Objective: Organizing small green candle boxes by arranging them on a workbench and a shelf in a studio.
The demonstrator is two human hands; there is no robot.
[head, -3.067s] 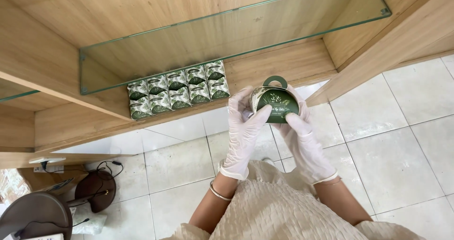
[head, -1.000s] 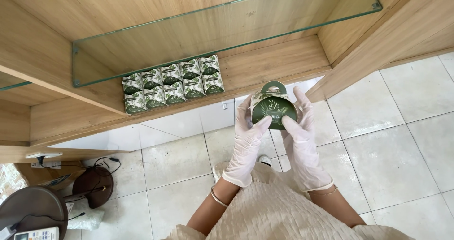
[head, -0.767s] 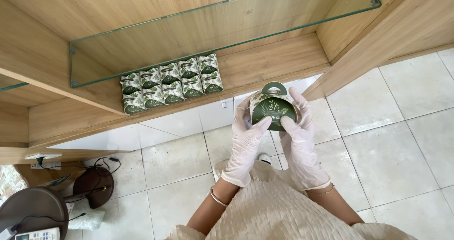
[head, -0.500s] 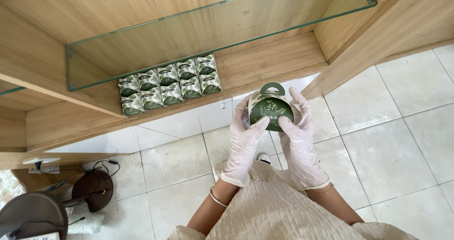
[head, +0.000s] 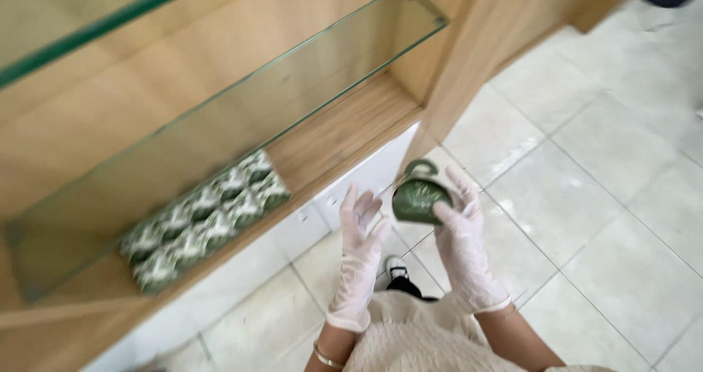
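Since half a second ago my left hand (head: 361,251) has come off the green cup (head: 417,196), which both hands then held, and my view has swung, so the shelving now runs on a slant. My left hand hangs with fingers spread, holding nothing, just beside the cup but apart from it. My right hand (head: 463,251) alone holds the cup, thumb over its face and fingers curled behind it; the cup's handle points up toward the wooden shelf (head: 344,127).

The cup sits in front of the shelf's front edge, near the upright wooden panel (head: 469,57) at the shelf's right end. The glass shelf (head: 242,101) spans above the wooden one. The right part of the wooden shelf is bare board; the green patterned boxes (head: 209,218) fill the stretch further left, well apart from the cup. Tiled floor (head: 600,196) lies open below and to the right.

The boxes are blurred; their count cannot be read. The cup's pattern is indistinct. Both my forearms are cut off at the bottom edge, above a cream knitted garment (head: 425,339).
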